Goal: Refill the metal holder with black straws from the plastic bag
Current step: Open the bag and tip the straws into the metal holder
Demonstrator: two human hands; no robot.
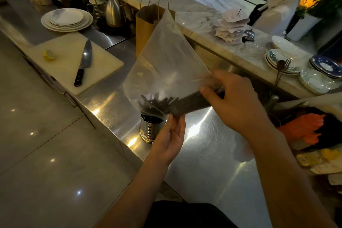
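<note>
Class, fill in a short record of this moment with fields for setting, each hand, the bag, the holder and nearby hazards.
setting: stainless steel counter
left hand: pinching the lower edge of the plastic bag
right hand: gripping the bundle of black straws through the bag
bag: tilted, straw ends pointing down at the holder
metal holder: upright on the counter, dark straws already inside
hazard: knife lying on the cutting board

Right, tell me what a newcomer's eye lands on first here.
First, the big clear plastic bag held up mid-frame, with black straws bunched at its low end above the metal holder on the steel counter. The right hand has a grip on the straw bundle through the plastic; the left hand pinches the bag beside the holder. Next, the knife on the cutting board, left.
</note>
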